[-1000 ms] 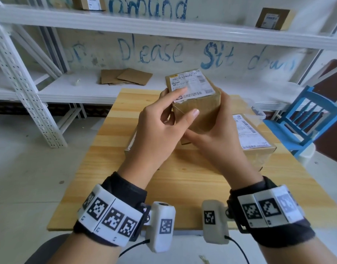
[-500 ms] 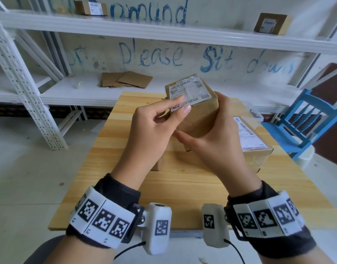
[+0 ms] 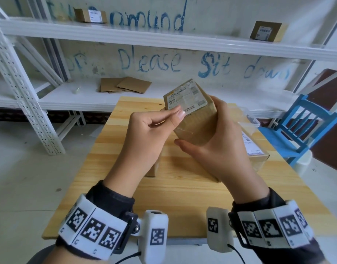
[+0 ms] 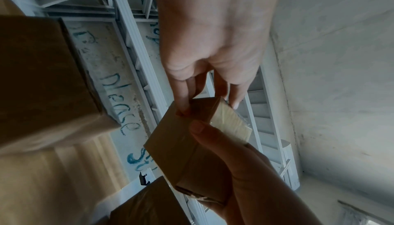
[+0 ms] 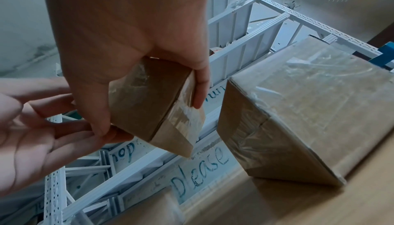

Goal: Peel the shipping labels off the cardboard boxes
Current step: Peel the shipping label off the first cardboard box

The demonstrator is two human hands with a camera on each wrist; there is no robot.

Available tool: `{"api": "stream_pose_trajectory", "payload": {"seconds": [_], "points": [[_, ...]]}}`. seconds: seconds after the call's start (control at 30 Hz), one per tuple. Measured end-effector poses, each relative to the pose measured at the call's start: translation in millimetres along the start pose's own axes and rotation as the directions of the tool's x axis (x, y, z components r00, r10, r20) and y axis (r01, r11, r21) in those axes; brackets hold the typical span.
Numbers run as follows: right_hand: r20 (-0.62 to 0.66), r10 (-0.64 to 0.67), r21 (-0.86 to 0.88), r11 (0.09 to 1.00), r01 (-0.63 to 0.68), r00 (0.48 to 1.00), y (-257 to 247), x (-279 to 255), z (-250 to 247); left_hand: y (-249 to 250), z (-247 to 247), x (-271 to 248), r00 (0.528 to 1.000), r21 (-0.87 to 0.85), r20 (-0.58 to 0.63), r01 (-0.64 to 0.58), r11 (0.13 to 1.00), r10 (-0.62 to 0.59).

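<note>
A small cardboard box [image 3: 190,128] is held tilted above the wooden table [image 3: 125,197]. My right hand [image 3: 197,121] grips it, thumb on the near face and fingers round the far side. A white shipping label [image 3: 186,99] covers its upper face and looks flat. My left hand [image 3: 175,116] has thumb and forefinger pinched together at the label's lower left corner. In the left wrist view the left fingertips [image 4: 183,109] straddle the box corner beside the label [image 4: 230,124]. The right wrist view shows the box [image 5: 147,104] taped over, with the label hidden.
A larger taped box [image 3: 253,147] with its own label lies on the table at right; another box [image 3: 154,168] sits under my hands. White shelving behind holds two labelled boxes [image 3: 91,15] [image 3: 266,31] and flat cardboard [image 3: 125,85]. A blue chair [image 3: 304,126] stands right.
The box has been tipped so its label faces more upright. My left forefinger has slid off the label face, and thumb and forefinger have come together at its lower left corner.
</note>
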State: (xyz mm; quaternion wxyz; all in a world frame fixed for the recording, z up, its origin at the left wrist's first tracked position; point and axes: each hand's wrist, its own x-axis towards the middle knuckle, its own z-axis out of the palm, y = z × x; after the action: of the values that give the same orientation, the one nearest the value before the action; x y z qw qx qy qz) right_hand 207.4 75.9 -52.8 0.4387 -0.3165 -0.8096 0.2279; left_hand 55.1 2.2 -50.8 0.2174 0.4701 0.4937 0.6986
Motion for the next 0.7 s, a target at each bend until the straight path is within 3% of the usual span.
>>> {"api": "stream_pose_trajectory", "payload": {"seconds": [0.13, 0.37, 0.7], "points": [[-0.003, -0.018, -0.014, 1.000, 0.017, 1.000, 2.0, -0.9, -0.4, -0.9, -1.0, 1.1, 1.000, -0.057, 0.016, 0.026, 0.998, -0.025], [0.029, -0.039, -0.070, 0.997, 0.041, 0.999, 9.3, 0.4, -5.6, -6.8, -2.5, 4.3, 0.997, 0.050, 0.065, -0.031, 0.998, 0.027], [0.036, -0.054, -0.087, 0.995, 0.057, 0.998, 12.1, -0.5, -4.7, -2.5, -4.6, 2.4, 0.994, 0.152, 0.041, -0.110, 0.982, 0.105]]}}
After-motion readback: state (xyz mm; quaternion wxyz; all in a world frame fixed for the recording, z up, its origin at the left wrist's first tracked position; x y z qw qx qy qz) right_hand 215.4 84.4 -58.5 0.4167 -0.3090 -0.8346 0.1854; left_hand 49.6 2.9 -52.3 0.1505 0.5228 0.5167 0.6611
